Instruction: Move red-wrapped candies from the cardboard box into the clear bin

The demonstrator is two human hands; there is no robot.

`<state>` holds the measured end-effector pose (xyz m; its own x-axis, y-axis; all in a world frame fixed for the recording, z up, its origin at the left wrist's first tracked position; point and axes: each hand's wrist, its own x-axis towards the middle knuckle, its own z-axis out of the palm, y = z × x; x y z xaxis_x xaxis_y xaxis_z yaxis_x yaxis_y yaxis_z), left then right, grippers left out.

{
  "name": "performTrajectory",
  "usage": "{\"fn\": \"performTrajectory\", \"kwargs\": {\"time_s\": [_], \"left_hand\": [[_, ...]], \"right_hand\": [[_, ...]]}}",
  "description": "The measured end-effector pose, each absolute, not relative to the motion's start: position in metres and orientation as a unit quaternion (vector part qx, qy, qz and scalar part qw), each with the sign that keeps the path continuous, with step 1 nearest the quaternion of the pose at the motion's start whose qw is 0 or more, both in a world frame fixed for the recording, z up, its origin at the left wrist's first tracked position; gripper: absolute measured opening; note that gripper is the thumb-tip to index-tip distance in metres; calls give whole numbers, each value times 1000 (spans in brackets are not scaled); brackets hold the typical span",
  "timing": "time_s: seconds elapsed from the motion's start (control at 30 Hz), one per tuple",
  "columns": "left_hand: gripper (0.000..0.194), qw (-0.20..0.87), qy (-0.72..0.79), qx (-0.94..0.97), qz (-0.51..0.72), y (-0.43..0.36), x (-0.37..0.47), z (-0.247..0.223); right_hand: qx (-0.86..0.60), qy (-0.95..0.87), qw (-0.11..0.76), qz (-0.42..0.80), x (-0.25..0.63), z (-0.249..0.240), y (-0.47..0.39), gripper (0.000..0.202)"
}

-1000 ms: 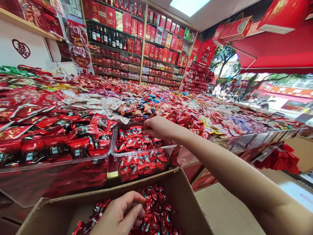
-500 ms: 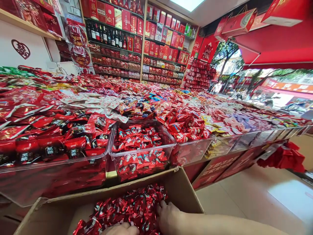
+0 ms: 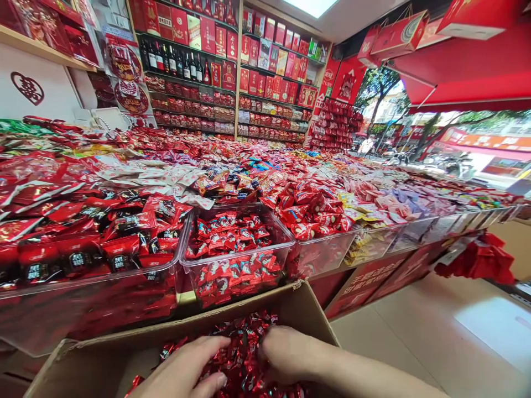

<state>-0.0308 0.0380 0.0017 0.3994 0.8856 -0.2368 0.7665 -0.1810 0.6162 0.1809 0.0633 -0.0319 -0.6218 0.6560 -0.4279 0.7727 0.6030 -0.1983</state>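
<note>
Below the counter, a cardboard box (image 3: 136,334) holds a heap of candies (image 3: 238,354) in shiny red wrappers. My left hand (image 3: 188,367) reaches over the near part of the heap, its thumb and index finger spread apart and candies between and beyond them. Its other fingers are hidden. Deeper in the same heap is my right hand (image 3: 286,351), with its fingers pushed down among the wrappers and out of sight. Just behind the box stands a clear plastic bin (image 3: 238,260) partly filled with small red-wrapped candies.
A bin of black-and-red packets (image 3: 83,254) sits left of the clear one. To the right, bins with red packets (image 3: 315,213) and yellow packets (image 3: 365,246) line the counter edge. Red bags (image 3: 477,260) hang farther right, above the tiled floor (image 3: 394,326).
My left hand has risen into fuller view over the candies, thumb and index finger now apart. My right hand has shifted slightly and its fingers have sunk into the heap.
</note>
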Motion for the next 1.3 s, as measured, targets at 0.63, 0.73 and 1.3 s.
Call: {"fn": "performTrajectory", "kwargs": {"time_s": [0.63, 0.73, 1.3], "left_hand": [[26, 627, 478, 503, 353, 40, -8, 27], [20, 601, 474, 534, 360, 39, -8, 26], [35, 591, 446, 487, 464, 32, 1, 16]], "right_hand": [[340, 511, -385, -690, 168, 5, 52, 33], [370, 598, -425, -570, 169, 4, 48, 28], [328, 393, -469, -720, 161, 7, 46, 42]]}}
